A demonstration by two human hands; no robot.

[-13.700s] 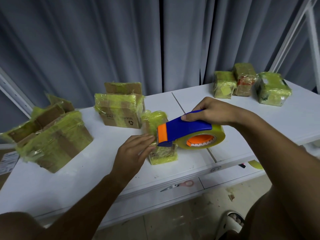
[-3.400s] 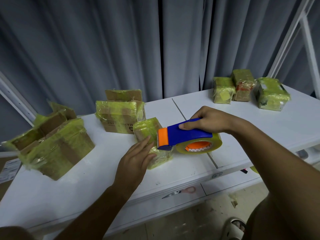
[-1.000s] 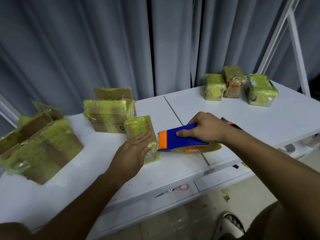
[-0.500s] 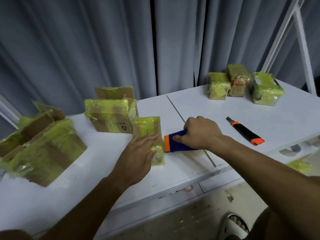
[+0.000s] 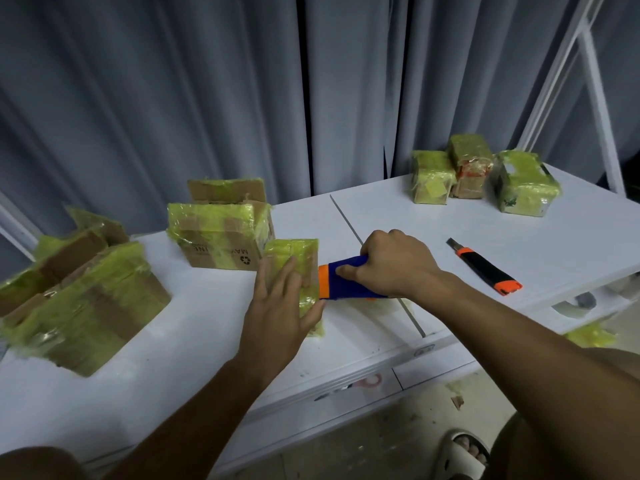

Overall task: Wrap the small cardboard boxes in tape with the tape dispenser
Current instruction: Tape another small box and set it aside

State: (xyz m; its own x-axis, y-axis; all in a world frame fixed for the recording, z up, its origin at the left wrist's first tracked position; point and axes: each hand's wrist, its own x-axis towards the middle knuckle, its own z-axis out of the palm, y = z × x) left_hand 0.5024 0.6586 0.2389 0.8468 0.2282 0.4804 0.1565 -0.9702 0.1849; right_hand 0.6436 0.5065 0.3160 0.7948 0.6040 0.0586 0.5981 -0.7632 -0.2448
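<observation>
We see the left hand lying flat with straight fingers on the near face of the small cardboard box wrapped in yellow-green tape, which stands on the white table near its middle. The right hand is curled round the blue tape dispenser with an orange front edge, gripping it from above, and the orange edge touches the right side of the small box. A second ago we could still make out the yellow roll under the blue handle; now the hand and wrist cover it, and the dispenser sits lower, close to the table top. Further back it was held well above the table, with the orange core of the roll in plain sight.

To the right, a black utility knife with orange ends lies on the table, apart from the hand; it was hidden behind the right arm a second ago and unseen in the oldest frames. At the far right stand three small taped boxes close together. Just behind the small box is a medium taped cardboard box with printed lettering, and at the left edge a larger open cardboard box wound in yellow-green tape. Grey curtains hang behind the table. These boxes stand as they did before.
</observation>
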